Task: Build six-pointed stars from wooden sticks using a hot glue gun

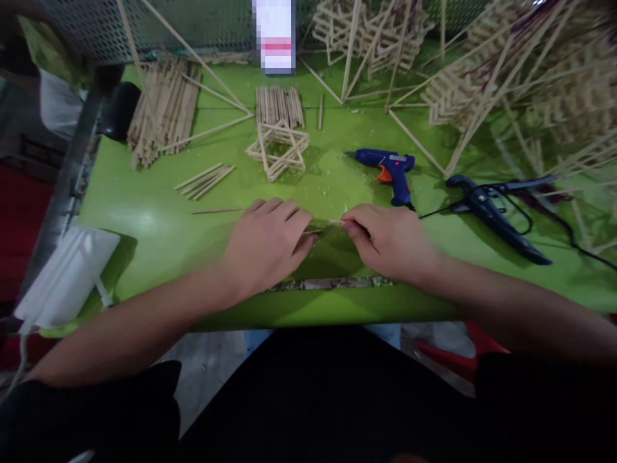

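Observation:
Near the front edge of the green table (144,251), my left hand (272,244) has its fingers closed on a thin stick (311,232), whose tip shows past the fingertips. Just to the right, my right hand (393,241) pinches another short stick (334,222). A small gap separates the two. Beyond them stands a star-shaped frame of sticks (279,149). The blue glue gun (385,161) lies on its side past my right hand, its red light lit. A single long stick (216,211) lies left of my left hand.
Several loose sticks (205,181) lie at the left, with a large bundle (166,109) and a short bundle (279,106) behind. Dark-handled pliers (501,218) and cables lie right. Large stick structures (448,96) fill the back right. A white power box (70,276) sits front left.

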Available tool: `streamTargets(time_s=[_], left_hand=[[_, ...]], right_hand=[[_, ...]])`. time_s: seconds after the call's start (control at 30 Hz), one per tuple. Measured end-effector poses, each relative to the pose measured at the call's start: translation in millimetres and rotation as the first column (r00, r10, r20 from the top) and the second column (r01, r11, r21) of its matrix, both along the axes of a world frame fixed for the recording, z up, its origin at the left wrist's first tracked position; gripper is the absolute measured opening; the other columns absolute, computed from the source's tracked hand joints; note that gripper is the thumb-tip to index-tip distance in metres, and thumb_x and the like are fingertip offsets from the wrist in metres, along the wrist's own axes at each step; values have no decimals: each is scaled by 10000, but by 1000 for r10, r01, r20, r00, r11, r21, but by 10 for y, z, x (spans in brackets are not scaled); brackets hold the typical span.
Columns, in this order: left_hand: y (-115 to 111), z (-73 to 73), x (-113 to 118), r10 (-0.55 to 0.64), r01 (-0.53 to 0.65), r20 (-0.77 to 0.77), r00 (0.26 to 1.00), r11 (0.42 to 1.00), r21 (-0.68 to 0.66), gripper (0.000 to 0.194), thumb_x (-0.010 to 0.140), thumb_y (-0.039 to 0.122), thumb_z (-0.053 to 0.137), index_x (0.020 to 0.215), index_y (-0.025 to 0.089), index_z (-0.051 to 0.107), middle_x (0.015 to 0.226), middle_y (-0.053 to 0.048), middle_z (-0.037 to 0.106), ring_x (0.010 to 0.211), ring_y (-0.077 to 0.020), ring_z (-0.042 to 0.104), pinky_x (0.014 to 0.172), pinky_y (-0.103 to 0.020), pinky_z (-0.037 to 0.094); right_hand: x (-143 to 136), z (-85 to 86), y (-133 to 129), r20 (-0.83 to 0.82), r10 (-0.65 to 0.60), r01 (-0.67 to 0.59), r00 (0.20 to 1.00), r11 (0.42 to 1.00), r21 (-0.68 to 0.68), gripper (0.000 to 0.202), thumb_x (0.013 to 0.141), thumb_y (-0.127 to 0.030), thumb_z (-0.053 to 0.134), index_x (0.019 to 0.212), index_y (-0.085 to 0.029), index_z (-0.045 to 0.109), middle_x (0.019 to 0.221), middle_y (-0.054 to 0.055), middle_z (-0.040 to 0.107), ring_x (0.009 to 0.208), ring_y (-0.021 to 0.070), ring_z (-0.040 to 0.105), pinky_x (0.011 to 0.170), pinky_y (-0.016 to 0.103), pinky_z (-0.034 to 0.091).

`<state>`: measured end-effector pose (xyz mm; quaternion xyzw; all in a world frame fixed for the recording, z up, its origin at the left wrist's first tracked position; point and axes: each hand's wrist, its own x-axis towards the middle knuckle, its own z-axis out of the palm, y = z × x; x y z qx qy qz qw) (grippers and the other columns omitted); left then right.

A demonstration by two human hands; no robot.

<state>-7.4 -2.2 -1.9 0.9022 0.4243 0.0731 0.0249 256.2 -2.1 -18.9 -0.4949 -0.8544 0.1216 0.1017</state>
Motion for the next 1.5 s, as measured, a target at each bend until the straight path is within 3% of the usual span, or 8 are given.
streamTargets(time_s=[0.1, 0.2, 0.47, 0.6, 0.9, 1.2, 1.37, 1.5], left_hand=[[-45, -125, -16, -126, 102, 198, 972, 987, 126, 239, 1190, 323, 640, 1153, 162, 813, 1062, -104, 862, 919, -278, 786, 805, -418, 569], [-82, -162, -27, -169, 136, 260, 951, 981, 142, 333, 1218, 275, 576, 976, 194, 789, 906, -46, 843, 756, -210, 739, 694, -378, 498], [-48, -151, -59, -82, 61, 273, 959, 994, 86, 225, 1176, 228, 630, 1108, 198, 842, 994, -58, 888, 786, -205, 747, 689, -361, 471], [-4, -178, -69, -2, 13, 203, 979, 999, -50, 274, 1196, 271, 600, 1165, 197, 862, 1058, -91, 892, 860, -240, 769, 725, -372, 476], [389, -313, 183, 195, -152, 211, 958, 967, -205, 318, 1194, 274, 609, 1205, 162, 906, 1144, -133, 861, 973, -272, 765, 781, -373, 543], [655, -222, 346, 235, -228, 21, 972, 957, -177, 384, 1180, 199, 537, 1224, 175, 918, 1216, -143, 846, 1009, -279, 760, 908, -424, 606], [906, -242, 461, 234, -235, -30, 972, 950, -203, 234, 1071, 194, 706, 978, 154, 917, 999, -153, 807, 964, -325, 753, 967, -488, 595], [986, -286, 496, 238, -225, 24, 971, 944, -243, 192, 1016, 162, 725, 876, 170, 857, 945, -122, 775, 885, -283, 710, 909, -437, 565]], right_hand=[[1, -57, -89, -70, 138, -135, 988, 990, 48, 369, 1177, -309, 467, 1163, -201, 819, 1046, 100, 883, 826, 233, 752, 696, 373, 412], [4, -75, -133, -98, 193, -188, 976, 980, 60, 356, 1153, -257, 472, 1176, -214, 824, 1028, 86, 886, 810, 228, 763, 700, 376, 422], [45, -105, 192, 56, -176, 175, 983, 984, 34, 308, 1126, -429, 651, 1190, -186, 828, 1040, 133, 847, 853, 282, 729, 687, 390, 371], [10, -124, 320, 121, -145, 147, 982, 989, -6, 292, 1128, -339, 625, 953, -193, 808, 1000, 119, 826, 883, 274, 710, 699, 403, 357], [-153, -53, 327, 229, -125, 141, 965, 988, -56, 307, 1144, -224, 520, 1173, -136, 812, 1185, 181, 856, 897, 301, 755, 684, 420, 358], [99, 102, 328, 29, -226, 226, 974, 974, 12, 270, 1153, -287, 549, 1260, -180, 773, 1296, 176, 855, 983, 318, 764, 744, 397, 422], [322, 163, 370, -181, -200, 223, 963, 968, 117, 244, 1104, -289, 575, 1194, -198, 783, 1199, 157, 862, 1008, 323, 746, 798, 400, 450], [458, 195, 451, -252, -200, 242, 947, 959, 148, 247, 1091, -317, 570, 1144, -202, 782, 1102, 152, 850, 936, 306, 709, 793, 407, 450]])
